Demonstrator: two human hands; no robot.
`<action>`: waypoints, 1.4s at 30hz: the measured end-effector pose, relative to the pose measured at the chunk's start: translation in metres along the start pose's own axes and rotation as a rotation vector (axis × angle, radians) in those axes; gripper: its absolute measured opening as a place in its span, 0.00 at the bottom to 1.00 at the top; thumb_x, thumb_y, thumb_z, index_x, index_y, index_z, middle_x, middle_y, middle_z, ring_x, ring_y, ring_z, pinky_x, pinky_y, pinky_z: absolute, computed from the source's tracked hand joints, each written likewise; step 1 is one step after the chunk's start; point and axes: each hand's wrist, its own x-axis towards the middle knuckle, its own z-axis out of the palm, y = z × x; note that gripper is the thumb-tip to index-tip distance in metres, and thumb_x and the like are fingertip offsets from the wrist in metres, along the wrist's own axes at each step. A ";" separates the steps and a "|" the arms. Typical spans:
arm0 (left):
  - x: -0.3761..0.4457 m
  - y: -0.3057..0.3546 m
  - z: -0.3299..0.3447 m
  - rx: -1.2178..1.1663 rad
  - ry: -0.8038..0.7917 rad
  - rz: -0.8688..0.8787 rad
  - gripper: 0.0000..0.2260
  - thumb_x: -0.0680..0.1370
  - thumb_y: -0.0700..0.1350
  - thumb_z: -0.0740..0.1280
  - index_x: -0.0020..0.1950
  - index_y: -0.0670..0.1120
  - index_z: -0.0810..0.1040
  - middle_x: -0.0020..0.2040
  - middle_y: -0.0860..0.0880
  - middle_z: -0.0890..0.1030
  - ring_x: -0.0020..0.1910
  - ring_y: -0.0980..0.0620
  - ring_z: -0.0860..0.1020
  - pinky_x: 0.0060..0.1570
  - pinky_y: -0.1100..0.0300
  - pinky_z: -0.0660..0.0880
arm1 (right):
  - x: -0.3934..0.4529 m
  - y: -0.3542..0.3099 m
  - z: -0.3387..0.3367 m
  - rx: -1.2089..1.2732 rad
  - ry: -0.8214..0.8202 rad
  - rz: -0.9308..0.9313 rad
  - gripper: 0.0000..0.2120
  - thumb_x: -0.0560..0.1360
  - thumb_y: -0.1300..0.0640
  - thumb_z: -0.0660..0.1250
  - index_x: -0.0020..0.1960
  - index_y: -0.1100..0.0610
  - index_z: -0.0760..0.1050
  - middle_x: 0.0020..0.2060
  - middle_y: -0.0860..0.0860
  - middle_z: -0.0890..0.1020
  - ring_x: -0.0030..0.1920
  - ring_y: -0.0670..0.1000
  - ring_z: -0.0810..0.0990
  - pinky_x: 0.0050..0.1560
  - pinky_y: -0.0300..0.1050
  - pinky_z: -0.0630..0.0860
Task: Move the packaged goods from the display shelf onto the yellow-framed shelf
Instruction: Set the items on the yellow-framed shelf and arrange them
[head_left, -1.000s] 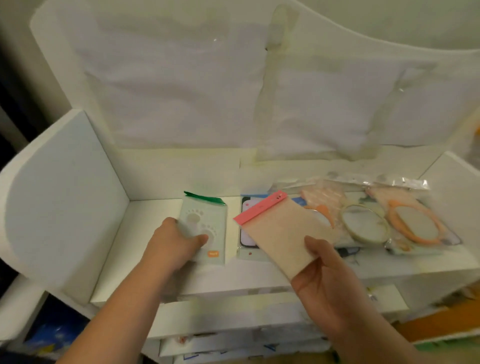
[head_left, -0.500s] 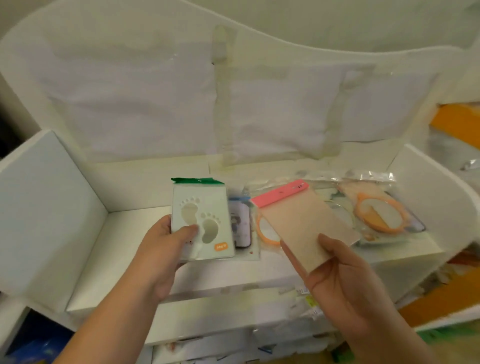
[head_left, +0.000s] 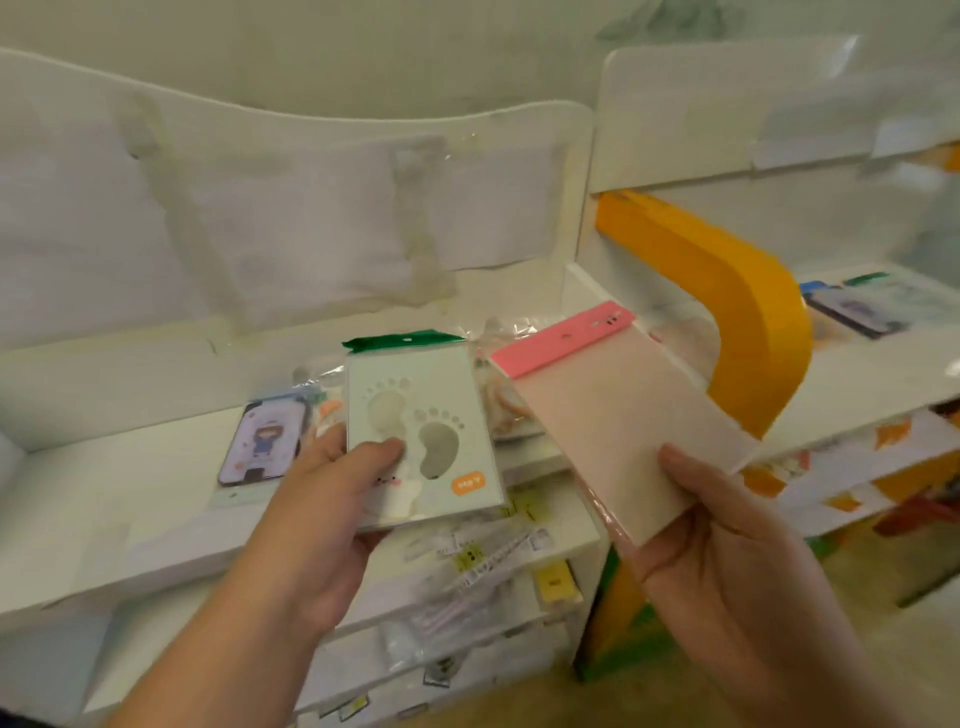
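My left hand grips a pale green packet with a green top strip and two footprint cut-outs, held up in front of the white display shelf. My right hand holds a beige packet with a pink header, tilted toward the right. The yellow-framed shelf stands to the right, its curved yellow side panel just behind the beige packet. A phone-case packet and other clear-wrapped goods lie on the display shelf behind the held packets.
Packets lie on the white board of the yellow-framed shelf at far right. Lower tiers of the display shelf hold more small packaged items. A tall white back panel rises behind the display shelf. Floor shows at bottom right.
The view has swung to the right, bringing the yellow-framed shelf into sight. Both hands have lifted their packets off the display shelf and carried them rightward.
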 end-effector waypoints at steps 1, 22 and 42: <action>-0.008 -0.003 0.018 -0.005 -0.011 -0.003 0.10 0.79 0.37 0.63 0.56 0.46 0.81 0.49 0.46 0.87 0.43 0.49 0.85 0.46 0.52 0.79 | -0.005 -0.014 -0.010 0.005 -0.001 0.005 0.18 0.78 0.63 0.59 0.65 0.50 0.73 0.58 0.57 0.84 0.58 0.57 0.83 0.59 0.56 0.76; -0.047 -0.082 0.322 0.086 -0.444 -0.224 0.12 0.80 0.38 0.64 0.60 0.52 0.79 0.50 0.51 0.88 0.46 0.50 0.86 0.38 0.56 0.80 | -0.020 -0.237 -0.184 0.081 0.322 -0.345 0.17 0.81 0.61 0.57 0.69 0.55 0.69 0.56 0.57 0.85 0.56 0.56 0.84 0.57 0.56 0.77; 0.084 -0.117 0.470 -0.188 -0.172 -0.313 0.13 0.79 0.34 0.60 0.58 0.48 0.77 0.41 0.47 0.87 0.32 0.47 0.86 0.33 0.51 0.81 | 0.171 -0.345 -0.249 -0.108 0.472 -0.261 0.12 0.80 0.61 0.59 0.59 0.50 0.75 0.58 0.55 0.83 0.59 0.57 0.82 0.60 0.57 0.79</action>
